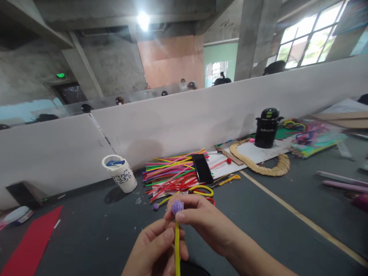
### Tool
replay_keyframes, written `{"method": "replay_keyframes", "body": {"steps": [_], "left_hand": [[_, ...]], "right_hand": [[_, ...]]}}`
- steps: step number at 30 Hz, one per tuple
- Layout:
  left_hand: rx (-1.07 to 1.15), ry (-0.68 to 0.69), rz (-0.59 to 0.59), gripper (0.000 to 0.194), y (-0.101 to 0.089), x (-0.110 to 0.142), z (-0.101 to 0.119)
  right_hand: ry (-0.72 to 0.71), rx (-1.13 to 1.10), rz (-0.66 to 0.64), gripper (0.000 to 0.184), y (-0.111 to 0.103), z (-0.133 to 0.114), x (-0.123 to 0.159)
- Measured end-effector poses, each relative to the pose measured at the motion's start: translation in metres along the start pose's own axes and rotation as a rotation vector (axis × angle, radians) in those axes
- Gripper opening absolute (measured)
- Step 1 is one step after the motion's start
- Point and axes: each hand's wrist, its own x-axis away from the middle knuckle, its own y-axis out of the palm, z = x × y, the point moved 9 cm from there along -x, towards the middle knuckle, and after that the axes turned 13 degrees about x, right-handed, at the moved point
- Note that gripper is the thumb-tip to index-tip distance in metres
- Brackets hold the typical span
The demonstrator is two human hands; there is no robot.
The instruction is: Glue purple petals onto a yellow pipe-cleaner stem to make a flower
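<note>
Between my hands stands a yellow pipe-cleaner stem (pixel 177 245), topped by a fluffy purple flower head (pixel 177 207). My left hand (pixel 158 245) is closed around the stem, low in the view. The thumb and fingers of my right hand (pixel 198 214) pinch the purple head near its base. Just beyond my fingers lies a second purple head (pixel 155 207) on a yellow stem. Scissors with yellow handles (pixel 202 189) lie right behind my right hand, partly hidden by it.
A heap of coloured pipe cleaners (pixel 169 172) lies behind my hands, with a black phone (pixel 202 168) on it. A white cup (pixel 122 176) stands left, a black canister (pixel 266 130) right, near a curved cardboard strip (pixel 258 166). A white partition (pixel 178 130) borders the table.
</note>
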Motion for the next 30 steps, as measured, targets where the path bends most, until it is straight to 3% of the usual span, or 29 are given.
{"method": "replay_keyframes", "body": {"steps": [4, 10, 15, 24, 30], "left_hand": [[0.069, -0.012, -0.046, 0.023, 0.002, -0.004, -0.003], [0.226, -0.018, -0.109, 0.023, 0.005, -0.005, -0.002], [0.230, -0.049, -0.052, 0.020, 0.006, -0.001, 0.000], [0.074, 0.048, 0.057, 0.030, -0.008, -0.006, -0.005], [-0.126, 0.189, 0.200, 0.040, -0.013, 0.001, 0.009]], "right_hand": [[0.021, 0.072, 0.009, 0.020, 0.000, 0.005, -0.002], [-0.001, 0.250, -0.059, 0.063, -0.002, -0.001, 0.000], [-0.030, 0.254, 0.033, 0.018, -0.010, -0.008, -0.002], [0.044, 0.076, 0.056, 0.019, -0.012, 0.006, -0.005], [0.050, 0.064, -0.004, 0.026, -0.009, 0.004, -0.004]]}}
